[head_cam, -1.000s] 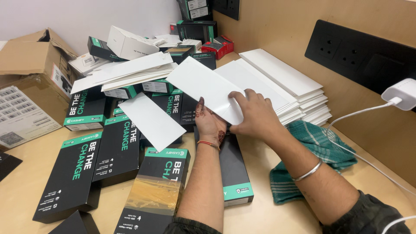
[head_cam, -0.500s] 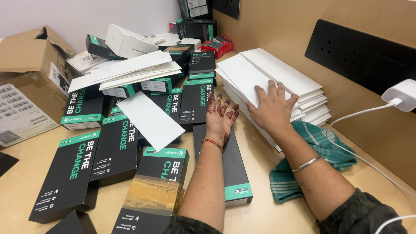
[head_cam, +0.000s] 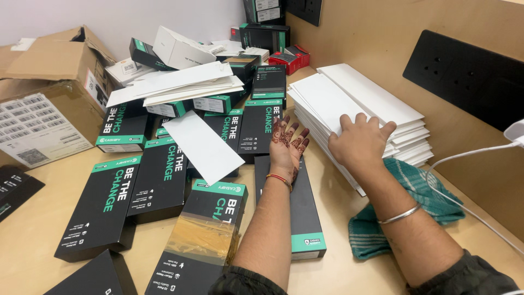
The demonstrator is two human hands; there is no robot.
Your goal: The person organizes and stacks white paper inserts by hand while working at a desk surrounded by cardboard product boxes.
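Pale wooden tabletop point(head_cam: 33, 229) fills the view, backed by a wooden side panel with a black socket strip point(head_cam: 469, 76) on the right and a white wall behind. Black-and-green flat boxes point(head_cam: 103, 205) lie scattered across it, some overlapping, with a loose white sheet point(head_cam: 203, 146) resting on top of a few of them. Farther back, a messy sheaf of white sheets point(head_cam: 180, 83) sits on more boxes, and an open cardboard carton point(head_cam: 49, 104) stands at the left edge.

The right hand point(head_cam: 361, 143) lies palm down, fingers spread, pressed on the near corner of a stack of white envelopes point(head_cam: 349, 101) that sits against the side panel. The left hand point(head_cam: 287, 146), its palm patterned with henna, is open with fingers spread and holds nothing; it hovers just left of the stack, above a long black box point(head_cam: 303, 213) that runs under the forearm. A green striped cloth point(head_cam: 406, 207) lies crumpled just beside the stack, under the right forearm, and a white cable point(head_cam: 464, 155) crosses near it.
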